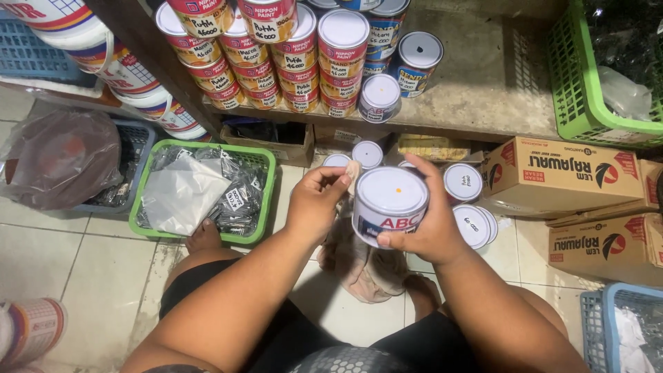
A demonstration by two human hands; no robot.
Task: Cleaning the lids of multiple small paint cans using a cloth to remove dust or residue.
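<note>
Your right hand (pixel 431 231) is wrapped around a paint tin (pixel 389 206), fingers curled over its far side and thumb pressed on the near edge of the side wall, so the tin is grasped firmly and lifted off the floor. Its white lid faces you, with a small orange dot near the middle. Your left hand (pixel 316 205) sits just left of the tin, fingertips pinched together on a small pale scrap (pixel 353 169) close to the tin's rim; whether that scrap touches the tin you cannot tell.

Behind the tin, on the floor, stand several smaller cans (pixel 464 182) with white lids, some just right of it and some beyond it. Directly below the tin lies a crumpled pinkish cloth (pixel 366 266) between your feet. Above the tin, the wooden shelf (pixel 483 83) carries stacked red-and-white cans (pixel 297 69) and a few blue ones (pixel 418 59). Left of the tin sits a green basket (pixel 266 200) filled with plastic-wrapped packets. Right of the tin lie brown cardboard boxes (pixel 563 176), stacked near the shelf's foot.
</note>
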